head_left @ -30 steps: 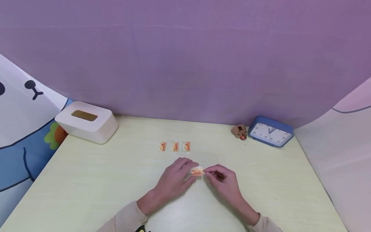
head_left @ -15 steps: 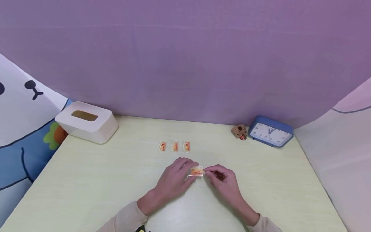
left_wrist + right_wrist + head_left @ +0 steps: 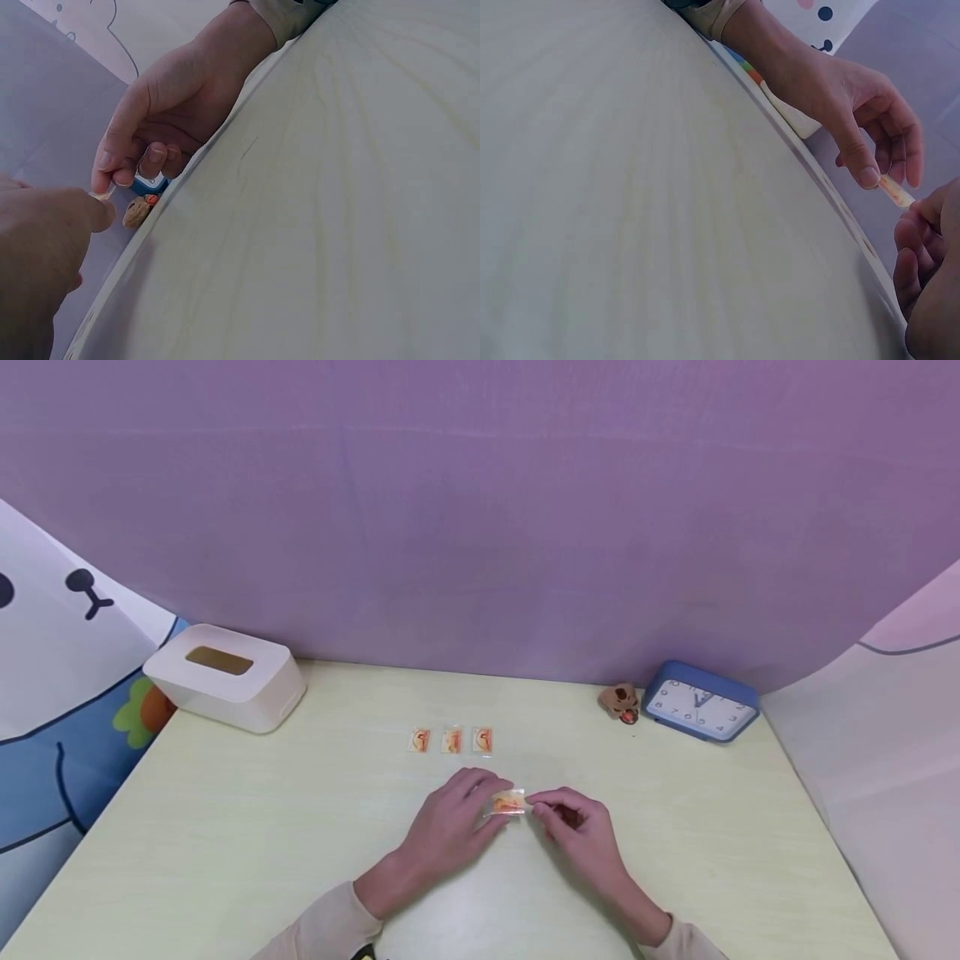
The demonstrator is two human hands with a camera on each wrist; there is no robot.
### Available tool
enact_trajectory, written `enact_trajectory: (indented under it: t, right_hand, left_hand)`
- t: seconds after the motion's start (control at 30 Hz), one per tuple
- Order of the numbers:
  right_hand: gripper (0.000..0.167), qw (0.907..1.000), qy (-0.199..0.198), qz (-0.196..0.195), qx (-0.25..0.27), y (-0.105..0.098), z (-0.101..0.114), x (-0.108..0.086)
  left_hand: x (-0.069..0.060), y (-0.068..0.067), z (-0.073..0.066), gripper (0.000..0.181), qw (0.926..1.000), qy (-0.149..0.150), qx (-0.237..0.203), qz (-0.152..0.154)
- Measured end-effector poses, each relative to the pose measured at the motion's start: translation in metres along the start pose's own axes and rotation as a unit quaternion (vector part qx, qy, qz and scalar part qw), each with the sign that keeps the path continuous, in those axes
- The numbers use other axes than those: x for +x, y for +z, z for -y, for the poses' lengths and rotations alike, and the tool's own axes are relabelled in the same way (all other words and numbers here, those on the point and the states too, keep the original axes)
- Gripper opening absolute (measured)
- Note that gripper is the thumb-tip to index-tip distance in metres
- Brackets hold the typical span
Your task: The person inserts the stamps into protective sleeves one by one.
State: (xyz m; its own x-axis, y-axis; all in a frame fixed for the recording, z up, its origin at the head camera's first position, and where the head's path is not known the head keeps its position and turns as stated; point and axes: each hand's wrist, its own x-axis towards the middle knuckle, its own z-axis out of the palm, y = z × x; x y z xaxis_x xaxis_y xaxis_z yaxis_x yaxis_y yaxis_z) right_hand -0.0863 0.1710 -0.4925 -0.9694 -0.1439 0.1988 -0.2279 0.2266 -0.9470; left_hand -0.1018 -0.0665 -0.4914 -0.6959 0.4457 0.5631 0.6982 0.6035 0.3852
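Observation:
In the head view, a small clear packet [image 3: 508,802] with an orange and yellow print is held between the two hands, above the pale table. The left hand [image 3: 452,825] holds its left side, with thumb and forefinger at the lower and upper edges. At the right edge, the right hand [image 3: 579,829] pinches the packet between thumb and forefinger, its other fingers curled in. From the right wrist, the packet [image 3: 895,192] appears edge-on between the left thumb and the right fingertips. Three similar packets, left [image 3: 419,740], middle [image 3: 452,740] and right [image 3: 482,740], lie in a row beyond the hands.
A white tissue box [image 3: 225,677] stands at the table's back left corner. Near the back right are a blue clock [image 3: 701,702] and a small brown animal-head figure [image 3: 620,702]. A purple cloth [image 3: 480,527] hangs behind the table [image 3: 225,827].
The packet has shifted and tilted slightly between the fingers, so its shine and print look different. Both hands stay nearly in place, and the three packets in the row have not moved.

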Motion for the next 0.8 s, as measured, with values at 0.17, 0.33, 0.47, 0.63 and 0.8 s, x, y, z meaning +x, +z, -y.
enact_trajectory:
  t: [0.17, 0.33, 0.47, 0.63, 0.8]
  right_hand:
    - [0.011, 0.9996, 0.018, 0.008, 0.020, 0.000, 0.000, 0.000]
    - [0.013, 0.9989, 0.039, 0.008, 0.025, -0.001, 0.003, -0.001]
    - [0.018, 0.9980, 0.061, -0.005, 0.017, 0.000, 0.005, -0.001]
    - [0.016, 0.9969, 0.076, -0.010, 0.013, 0.004, 0.007, 0.000]
    - [0.011, 0.9971, 0.074, -0.009, 0.017, 0.010, 0.008, 0.001]
  left_hand:
    - [0.000, 0.000, 0.000, 0.040, 1.0000, 0.003, 0.001, -0.003]
    - [0.000, 0.002, 0.000, 0.041, 0.9998, 0.010, 0.006, -0.016]
    - [0.000, 0.003, 0.002, 0.042, 0.9995, 0.012, 0.011, -0.026]
    - [0.000, 0.004, 0.001, 0.042, 0.9996, 0.007, 0.009, -0.026]
    - [0.000, 0.003, -0.001, 0.042, 0.9999, 0.006, 0.004, -0.011]
